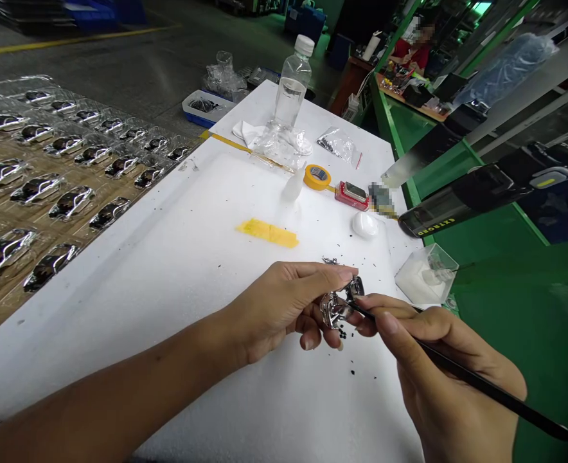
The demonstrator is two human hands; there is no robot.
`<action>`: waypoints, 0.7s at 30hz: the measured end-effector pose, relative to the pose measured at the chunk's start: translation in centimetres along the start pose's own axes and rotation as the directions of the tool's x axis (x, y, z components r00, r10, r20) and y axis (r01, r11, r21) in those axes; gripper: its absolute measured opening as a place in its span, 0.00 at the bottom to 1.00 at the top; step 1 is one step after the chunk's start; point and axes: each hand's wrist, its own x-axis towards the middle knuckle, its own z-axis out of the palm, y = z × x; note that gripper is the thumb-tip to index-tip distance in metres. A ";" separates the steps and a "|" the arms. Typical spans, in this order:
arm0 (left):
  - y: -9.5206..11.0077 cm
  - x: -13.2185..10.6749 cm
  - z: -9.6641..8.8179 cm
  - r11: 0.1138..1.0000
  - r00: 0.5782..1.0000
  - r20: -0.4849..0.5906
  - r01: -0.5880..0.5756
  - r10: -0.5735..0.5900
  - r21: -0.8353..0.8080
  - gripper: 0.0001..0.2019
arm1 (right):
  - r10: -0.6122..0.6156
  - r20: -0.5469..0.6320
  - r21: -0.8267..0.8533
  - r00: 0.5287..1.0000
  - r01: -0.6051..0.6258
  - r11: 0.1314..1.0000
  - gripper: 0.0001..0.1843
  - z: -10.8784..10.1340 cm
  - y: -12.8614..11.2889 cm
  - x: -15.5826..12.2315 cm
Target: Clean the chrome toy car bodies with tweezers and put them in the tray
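My left hand (288,302) pinches a small shiny chrome-and-black part (335,310) between thumb and fingers, above the white tabletop. My right hand (448,366) grips a slim black tool (486,382) like a pen, its far end sticking out past the palm. The tool's tip meets the chrome part's near right side; whether it is tweezers or a plain stick I cannot tell. Tiny black pieces (342,332) lie below the part, with more black bits (331,261) just beyond my left hand.
Trays of chrome-and-black parts (67,202) fill the left. On the white table (178,257) are yellow tape (268,233), a tape roll (317,177), a red box (351,196) and a clear bottle (292,90). A clear container (426,273) stands right. Another person (412,54) sits behind.
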 end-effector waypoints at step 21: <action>0.1 0.0 -0.1 1.000 1.000 -0.013 0.006 -0.007 -0.022 0.15 | 0.007 -0.039 -0.048 0.999 -0.009 0.999 0.08 0.3 0.2 -0.1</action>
